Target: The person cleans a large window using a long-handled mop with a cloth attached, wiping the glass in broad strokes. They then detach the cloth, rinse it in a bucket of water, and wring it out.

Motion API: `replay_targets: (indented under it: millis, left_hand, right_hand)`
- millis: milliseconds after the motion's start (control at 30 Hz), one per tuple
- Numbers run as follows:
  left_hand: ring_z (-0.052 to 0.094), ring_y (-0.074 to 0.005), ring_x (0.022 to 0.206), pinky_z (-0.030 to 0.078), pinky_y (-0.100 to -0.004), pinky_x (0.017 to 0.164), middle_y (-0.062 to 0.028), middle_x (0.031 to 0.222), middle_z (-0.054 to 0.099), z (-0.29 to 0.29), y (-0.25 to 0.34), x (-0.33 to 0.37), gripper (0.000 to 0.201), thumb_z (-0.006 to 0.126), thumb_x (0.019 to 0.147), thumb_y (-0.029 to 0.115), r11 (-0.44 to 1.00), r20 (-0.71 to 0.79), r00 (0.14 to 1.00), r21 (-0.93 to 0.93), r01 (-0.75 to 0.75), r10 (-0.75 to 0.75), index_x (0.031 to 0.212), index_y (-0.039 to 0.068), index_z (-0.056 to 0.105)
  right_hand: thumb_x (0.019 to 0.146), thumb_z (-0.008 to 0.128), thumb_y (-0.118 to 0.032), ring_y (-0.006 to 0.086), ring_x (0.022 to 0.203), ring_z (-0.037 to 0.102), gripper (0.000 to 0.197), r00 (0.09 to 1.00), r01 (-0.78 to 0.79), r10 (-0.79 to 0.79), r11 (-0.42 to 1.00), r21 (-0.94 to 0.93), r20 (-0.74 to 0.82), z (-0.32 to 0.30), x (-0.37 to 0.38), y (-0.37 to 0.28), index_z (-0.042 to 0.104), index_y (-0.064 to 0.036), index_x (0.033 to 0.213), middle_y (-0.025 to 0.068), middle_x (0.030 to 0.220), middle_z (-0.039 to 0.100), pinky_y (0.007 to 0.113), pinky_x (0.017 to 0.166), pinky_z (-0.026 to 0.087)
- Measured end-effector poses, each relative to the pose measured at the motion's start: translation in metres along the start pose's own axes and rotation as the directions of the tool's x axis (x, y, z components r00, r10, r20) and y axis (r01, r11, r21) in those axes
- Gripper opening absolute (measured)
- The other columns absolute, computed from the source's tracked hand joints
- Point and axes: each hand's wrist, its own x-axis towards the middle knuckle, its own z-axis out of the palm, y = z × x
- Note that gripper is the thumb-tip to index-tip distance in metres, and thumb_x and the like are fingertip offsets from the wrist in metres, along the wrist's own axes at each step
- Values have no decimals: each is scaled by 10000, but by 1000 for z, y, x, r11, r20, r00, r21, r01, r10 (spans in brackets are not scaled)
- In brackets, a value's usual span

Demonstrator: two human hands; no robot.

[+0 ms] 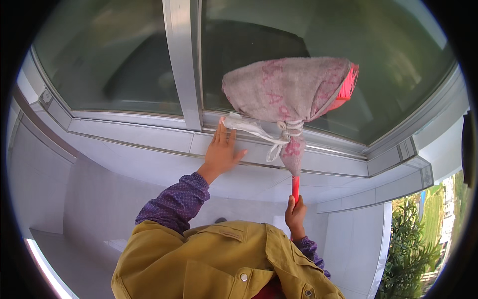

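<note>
Over the front edge of the tiled window sill (pixel 149 145), a red broom (pixel 344 94) stands with its head up in front of the right-hand glass pane (pixel 249 47), nearer the sill's right end than its left. A greyish-pink cloth (pixel 284 87) with faded red marks wraps most of the head, leaving bright bristles showing at the right; whether it touches the glass, I cannot tell. White string (pixel 291 130) binds the cloth at the neck, with loops hanging down. Below that, the right hand (pixel 296 215) is closed around the red handle (pixel 296 187). The left hand (pixel 220 155) is open by the sill's front edge, fingers stretched upward and thumb spread away, its fingertips at the left end of a white strip (pixel 249 126) that runs to the knot. Purple sleeves (pixel 174 202) show beyond a mustard jacket (pixel 199 254). Right of the wall, a green shrub (pixel 408 244) grows outside.
</note>
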Motion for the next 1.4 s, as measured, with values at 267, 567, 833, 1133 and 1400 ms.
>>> replay_targets:
  millis: [267,567,833,1133,1400]
  left_hand:
    - [146,-510,1447,273,-494,1149,-370,1553,48,11,-7,-5,845,574,917,501,991,-193,978,-89,-103,85,1523,20,232]
    - [153,-495,1450,244,-496,1160,-380,1540,74,-2,-5,1,857,596,903,523,997,-67,996,-50,-56,52,1440,-90,332]
    - [164,-539,1428,257,-523,1145,-412,1522,74,-1,-3,1,860,615,908,457,992,-67,993,-66,-106,102,1500,-39,237]
    - [186,-520,1428,256,-524,1145,-402,1529,79,6,-1,0,827,611,893,477,996,-79,993,24,-87,88,1436,-87,345]
    - [191,-454,1452,223,-512,1163,-344,1561,103,7,0,1,830,626,890,453,991,-54,998,133,-34,41,1483,-33,308]
  right_hand:
    - [992,542,-381,406,466,501,410,992,115,-119,988,-100,-35,-1,42,-36,491,-36,776,172,528,488,431,434,354]
    - [975,554,-452,361,448,469,466,995,-49,31,980,-195,-97,-15,-22,37,501,-36,771,159,535,475,416,440,340]
    - [962,566,-493,205,452,354,556,949,-274,259,960,-62,-178,-37,-73,51,466,-25,680,99,516,394,387,449,288]
    - [945,642,-368,284,436,461,379,987,153,-148,984,91,-60,-17,86,-62,542,-30,806,115,526,464,349,443,357]
    - [969,537,-475,404,528,538,477,967,-254,249,957,-138,-57,-56,-27,93,528,-44,765,193,568,522,463,493,382]
